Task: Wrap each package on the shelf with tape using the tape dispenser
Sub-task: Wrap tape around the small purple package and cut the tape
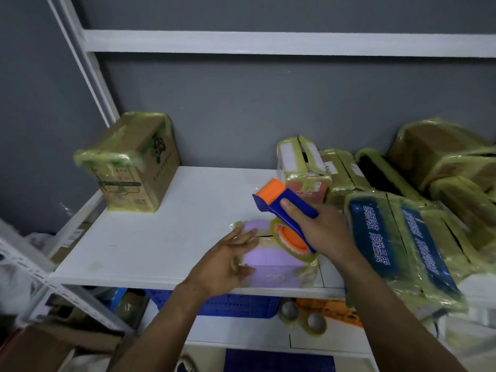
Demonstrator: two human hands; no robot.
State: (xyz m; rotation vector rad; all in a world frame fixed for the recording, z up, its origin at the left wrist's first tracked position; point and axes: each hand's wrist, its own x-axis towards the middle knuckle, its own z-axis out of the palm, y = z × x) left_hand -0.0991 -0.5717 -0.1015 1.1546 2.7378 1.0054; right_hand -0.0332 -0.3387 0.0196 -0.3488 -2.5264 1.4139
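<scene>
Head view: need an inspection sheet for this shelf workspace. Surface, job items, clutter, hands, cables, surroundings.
Surface: white shelf, packages at both ends.
Job's things: purple package at the front edge, clear tape on it; tape dispenser above it, its roll over the package's right end; taped cardboard box back left; pile of taped packages on the right.
Clutter: spare tape rolls and a blue crate on the level below.
Hands: left hand with fingers straight, on the purple package; right hand grips the tape dispenser.
Cables: nothing seen.
Surroundings: grey wall, white shelf frame.
</scene>
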